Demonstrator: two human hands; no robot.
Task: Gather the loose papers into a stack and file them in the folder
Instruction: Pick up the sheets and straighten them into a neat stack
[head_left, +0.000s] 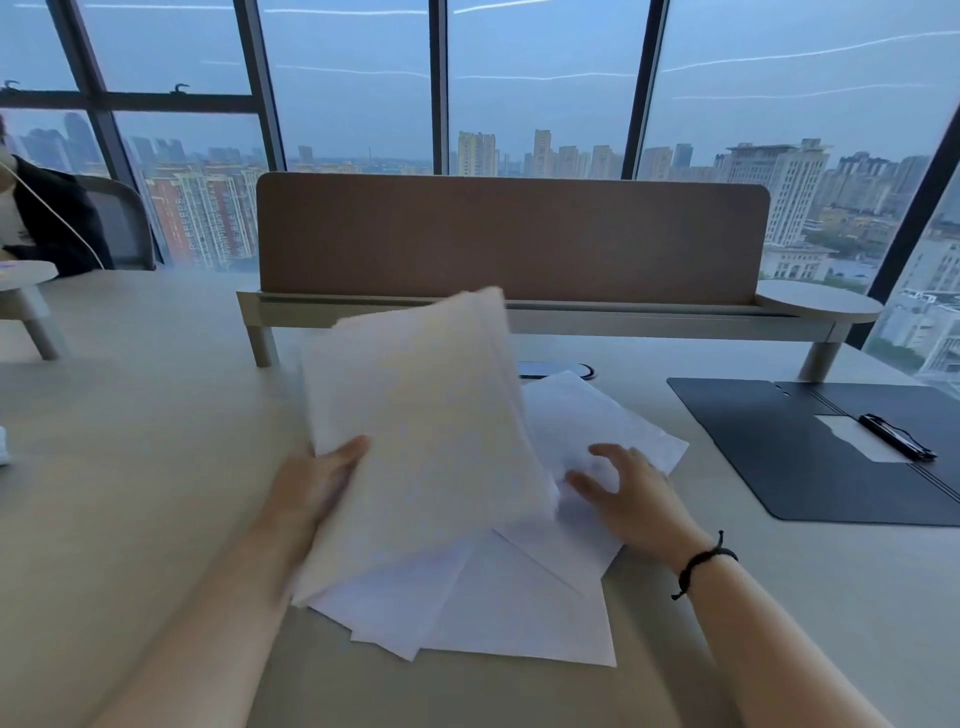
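The desk (156, 415) carries all the task items. Across its far edge, at 12 o'clock, stands a brown divider panel (511, 236) on a low shelf (571, 317); it limits forward reach but does not block the work.

The folder (810, 452) lies open and flat at 3 o'clock, well apart from the papers. A clip (896, 436) sits at its spine with a white slip under it. As a judgement, the clip must be lifted or cleared before sheets go in.

The gathered sheets (415, 441) are held tilted above the desk at centre. The left hand (317, 478) grips their left edge, thumb on the front face, other fingers hidden behind. The tilt probably keeps the bundle clear so further sheets can be slid beneath or added.

The loose papers (519, 608) lie fanned and overlapping on the desk from 6 o'clock to 2 o'clock, partly under the bundle. The right hand (623, 493) rests on them with fingers spread and slightly bent, holding nothing, likely to drag the next sheet in. A black cord (701, 561) circles the right wrist.
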